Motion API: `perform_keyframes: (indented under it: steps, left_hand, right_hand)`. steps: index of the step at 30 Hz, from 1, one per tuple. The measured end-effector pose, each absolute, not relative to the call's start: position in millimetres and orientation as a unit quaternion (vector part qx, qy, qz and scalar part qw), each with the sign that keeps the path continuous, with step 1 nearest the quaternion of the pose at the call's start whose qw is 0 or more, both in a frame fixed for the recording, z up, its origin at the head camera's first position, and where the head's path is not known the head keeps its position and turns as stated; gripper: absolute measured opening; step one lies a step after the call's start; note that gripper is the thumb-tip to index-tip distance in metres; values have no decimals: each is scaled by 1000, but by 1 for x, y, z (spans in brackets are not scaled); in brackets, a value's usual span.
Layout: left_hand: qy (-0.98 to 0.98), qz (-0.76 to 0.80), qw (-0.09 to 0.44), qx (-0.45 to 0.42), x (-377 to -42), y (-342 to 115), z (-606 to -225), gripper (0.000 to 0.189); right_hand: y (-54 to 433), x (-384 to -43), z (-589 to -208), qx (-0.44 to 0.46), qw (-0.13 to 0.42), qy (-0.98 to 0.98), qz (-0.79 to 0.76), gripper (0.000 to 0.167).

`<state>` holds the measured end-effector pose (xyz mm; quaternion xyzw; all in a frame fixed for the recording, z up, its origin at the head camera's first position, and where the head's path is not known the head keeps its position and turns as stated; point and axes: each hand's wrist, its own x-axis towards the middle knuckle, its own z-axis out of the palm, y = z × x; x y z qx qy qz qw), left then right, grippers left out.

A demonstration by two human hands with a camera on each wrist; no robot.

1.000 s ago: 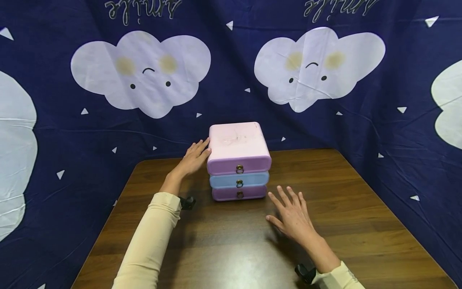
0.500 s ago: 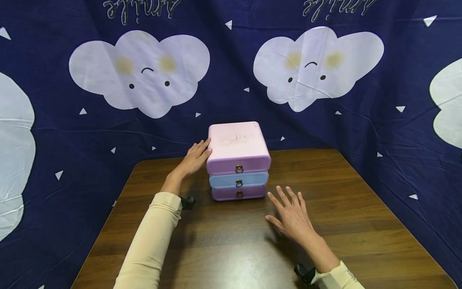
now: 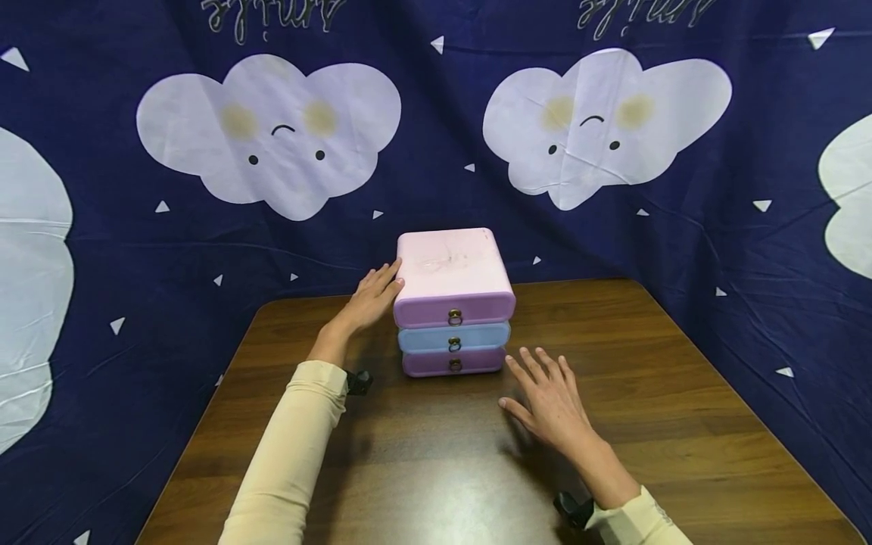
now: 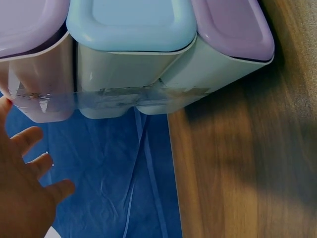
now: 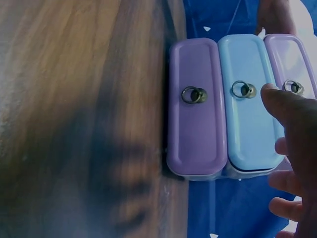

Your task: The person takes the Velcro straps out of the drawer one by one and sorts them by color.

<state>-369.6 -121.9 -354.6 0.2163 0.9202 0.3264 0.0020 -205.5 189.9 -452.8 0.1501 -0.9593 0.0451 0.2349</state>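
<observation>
A small three-tier drawer box [image 3: 450, 261] with a pale pink top stands toward the back of the table. Its top drawer [image 3: 436, 312] is purple, the middle drawer [image 3: 425, 338] light blue and the bottom drawer [image 3: 425, 363] purple, each with a brass ring pull. All three look closed. My left hand [image 3: 368, 301] rests its extended fingers against the box's upper left side. Off the front right corner, my right hand [image 3: 555, 405] hovers over the table with fingers spread, holding nothing. In the right wrist view the ring pull [image 5: 243, 89] of the blue drawer appears near my thumb.
The brown wooden table [image 3: 422, 454] runs back to a dark blue curtain [image 3: 436, 144] printed with clouds. Clear tape [image 4: 114, 96] crosses the side of the box in the left wrist view. A black wrist camera [image 3: 359, 382] sits on the left wrist.
The view has shifted slightly. Both hands and the drawer box keep nearly the same places relative to each other.
</observation>
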Motion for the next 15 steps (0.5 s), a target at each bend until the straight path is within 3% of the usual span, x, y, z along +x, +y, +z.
perform_keyframes:
  steps: [15]
  left_hand:
    - [920, 329, 5, 215, -369, -121, -354, 56]
  right_hand:
    - [154, -225, -419, 149, 313, -925, 157, 50]
